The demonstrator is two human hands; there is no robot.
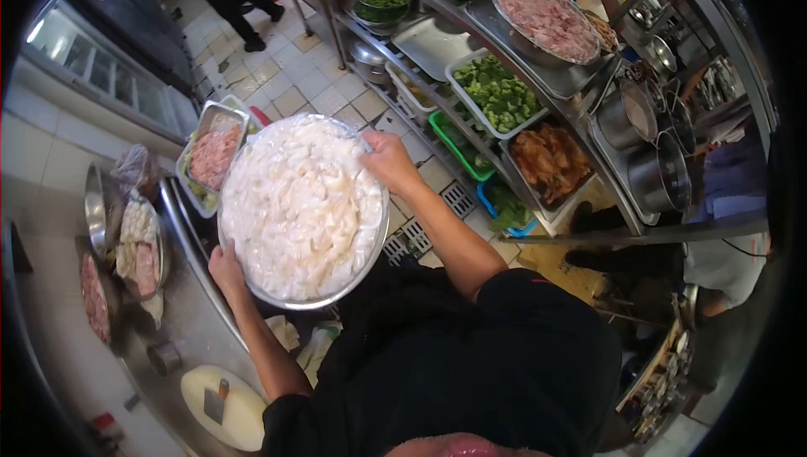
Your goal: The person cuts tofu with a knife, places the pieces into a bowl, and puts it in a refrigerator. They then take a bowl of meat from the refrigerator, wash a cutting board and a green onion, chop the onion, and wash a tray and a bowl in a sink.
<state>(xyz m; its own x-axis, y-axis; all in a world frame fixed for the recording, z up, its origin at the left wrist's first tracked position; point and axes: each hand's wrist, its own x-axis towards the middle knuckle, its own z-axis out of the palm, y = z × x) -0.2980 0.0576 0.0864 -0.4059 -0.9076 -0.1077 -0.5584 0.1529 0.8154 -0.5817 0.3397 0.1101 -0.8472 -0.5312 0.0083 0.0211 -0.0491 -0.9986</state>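
At nine o'clock, a metal bowl [109,295] held pink meat; at ten, a tray [229,107] held more. A person's left hand [225,270] gripped a wide bowl [324,305] of pale, glistening pieces, aloft just toward nine, the right hand [391,161] clasping its far rim. Broccoli [496,87] filled a tub [473,110] at one; lettering [567,264] near four was illegible.

Round silver metal bowl [307,305]: plain. Glossy irregular soft pieces [303,205]: creamy white, faint pink tinges. Short-sleeved black cloth shirt [471,356]: plain, small red mark [538,281]. Square ceramic floor tiles [290,104]: cream-and-tan patchwork. Oblong plastic basket [454,154]: vivid green. Smaller plastic basket [486,198]: bright blue.
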